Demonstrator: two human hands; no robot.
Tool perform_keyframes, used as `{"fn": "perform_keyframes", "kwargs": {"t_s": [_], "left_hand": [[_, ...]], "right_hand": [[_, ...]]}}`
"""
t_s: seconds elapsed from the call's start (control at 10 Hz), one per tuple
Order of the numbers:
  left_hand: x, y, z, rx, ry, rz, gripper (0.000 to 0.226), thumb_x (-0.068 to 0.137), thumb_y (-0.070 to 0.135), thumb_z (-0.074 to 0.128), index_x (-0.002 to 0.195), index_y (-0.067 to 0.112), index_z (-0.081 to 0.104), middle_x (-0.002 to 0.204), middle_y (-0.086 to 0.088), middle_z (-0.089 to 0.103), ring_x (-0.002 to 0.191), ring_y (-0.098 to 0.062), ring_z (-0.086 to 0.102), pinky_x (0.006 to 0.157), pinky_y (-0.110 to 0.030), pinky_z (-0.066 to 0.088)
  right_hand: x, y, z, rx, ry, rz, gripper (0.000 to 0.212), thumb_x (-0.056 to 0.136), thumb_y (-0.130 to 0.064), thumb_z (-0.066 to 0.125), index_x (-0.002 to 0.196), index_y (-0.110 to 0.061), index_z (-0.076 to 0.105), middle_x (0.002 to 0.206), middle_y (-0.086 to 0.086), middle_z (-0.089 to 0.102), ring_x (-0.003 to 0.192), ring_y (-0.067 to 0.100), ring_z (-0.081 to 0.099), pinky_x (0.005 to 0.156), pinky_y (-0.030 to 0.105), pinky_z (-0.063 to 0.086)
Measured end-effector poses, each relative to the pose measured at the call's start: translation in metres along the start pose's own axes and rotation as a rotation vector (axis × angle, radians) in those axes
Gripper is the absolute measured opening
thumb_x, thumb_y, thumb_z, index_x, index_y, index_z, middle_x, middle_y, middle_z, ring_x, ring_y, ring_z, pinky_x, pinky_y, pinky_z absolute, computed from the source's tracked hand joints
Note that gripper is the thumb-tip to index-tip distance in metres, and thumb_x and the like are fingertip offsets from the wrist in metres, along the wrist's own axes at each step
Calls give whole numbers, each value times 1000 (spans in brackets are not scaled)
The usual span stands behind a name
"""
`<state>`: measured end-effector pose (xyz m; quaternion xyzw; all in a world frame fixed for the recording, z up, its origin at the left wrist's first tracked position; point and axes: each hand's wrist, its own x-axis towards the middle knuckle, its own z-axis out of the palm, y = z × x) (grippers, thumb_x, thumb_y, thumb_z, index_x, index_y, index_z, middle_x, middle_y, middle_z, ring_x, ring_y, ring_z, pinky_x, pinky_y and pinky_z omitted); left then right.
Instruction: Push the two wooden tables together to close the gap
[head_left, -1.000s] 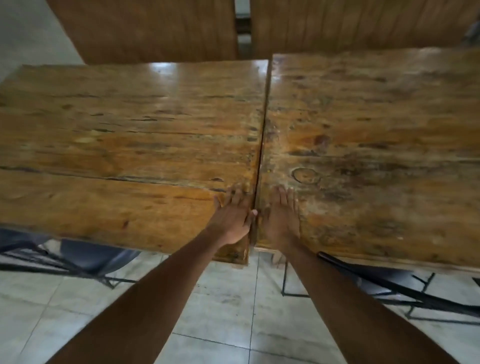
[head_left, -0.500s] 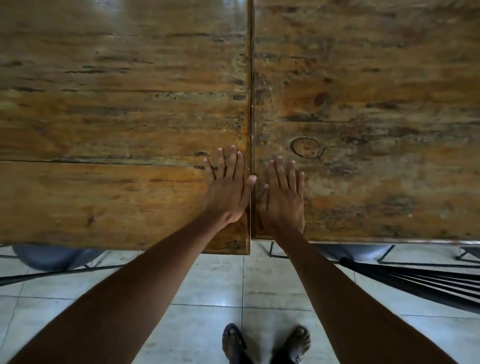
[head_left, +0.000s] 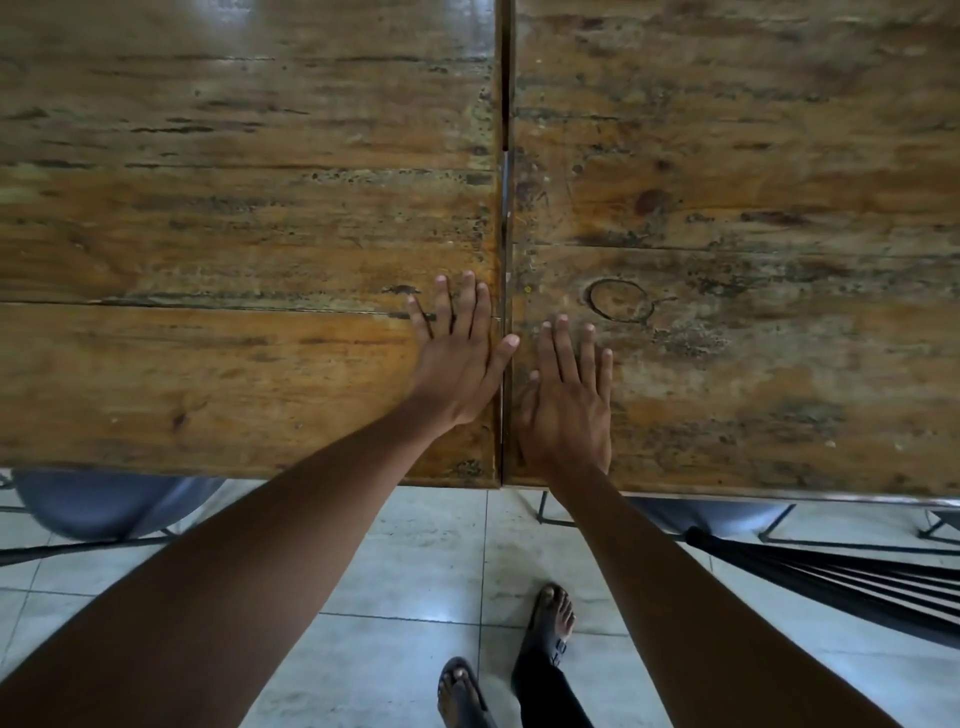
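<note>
- The 2 worn brown wooden benches stand side by side: the left bench (head_left: 218, 249) and the right bench (head_left: 753, 234), with only a thin dark seam (head_left: 505, 208) between them.
- The seam looks almost closed near the front edge and a little wider farther from it, so I judge the step is the last squeeze.
- To do it well, press both palms down for friction and push each top toward the seam with equal force, so no bench turns.
- Watch the thumb: it lies across the seam and could be pinched.
- The left hand (head_left: 460, 358) lies flat and released on the left bench, just left of the seam, fingers together, gripping nothing.
- The right hand (head_left: 569, 400) lies flat and released just right of the seam, fingers slightly spread, gripping nothing.
- Both forearms reach straight over the grey tiled floor (head_left: 426, 561) toward the seam.
</note>
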<state>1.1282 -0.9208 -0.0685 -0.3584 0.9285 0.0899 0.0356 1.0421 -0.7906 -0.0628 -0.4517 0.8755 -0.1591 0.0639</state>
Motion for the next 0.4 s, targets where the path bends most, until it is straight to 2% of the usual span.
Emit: {"fn": "perform_keyframes", "kwargs": {"t_s": [0.1, 0.2, 0.3, 0.4], "left_hand": [[3, -5, -4, -8, -93, 6, 80, 99, 62, 3, 157, 9, -10, 167, -12, -19, 151, -38, -22, 117, -62, -16], [7, -15, -43, -130, -296, -1, 80, 99, 66, 12, 158, 17, -11, 167, -4, -22, 152, -33, -23, 119, -60, -14], [-25, -22, -86, -170, -313, -47, 81, 99, 66, 17, 159, 18, -7, 168, -6, -16, 153, -35, -18, 120, -63, -8], [-72, -24, -88, -138, -333, -31, 79, 101, 62, 19, 159, 15, -3, 168, -11, -13, 153, -39, -14, 118, -66, -7]], "right_hand": [[-4, 0, -2, -6, -23, -16, 57, 105, -30, 20, 160, -14, 17, 170, 4, 10, 157, 28, 0, 126, 49, 1], [-2, -8, -12, -17, -109, 13, 59, 105, -28, 25, 161, -15, 11, 170, 5, 4, 156, 32, -3, 125, 52, -3], [7, -27, -40, -75, -323, 64, 63, 105, -31, 24, 161, -17, -2, 170, 7, -7, 155, 35, -8, 123, 58, 0], [-6, -42, -52, -98, -379, 3, 65, 105, -36, 29, 161, -19, 1, 170, 6, -1, 155, 39, 1, 122, 62, 5]]}}
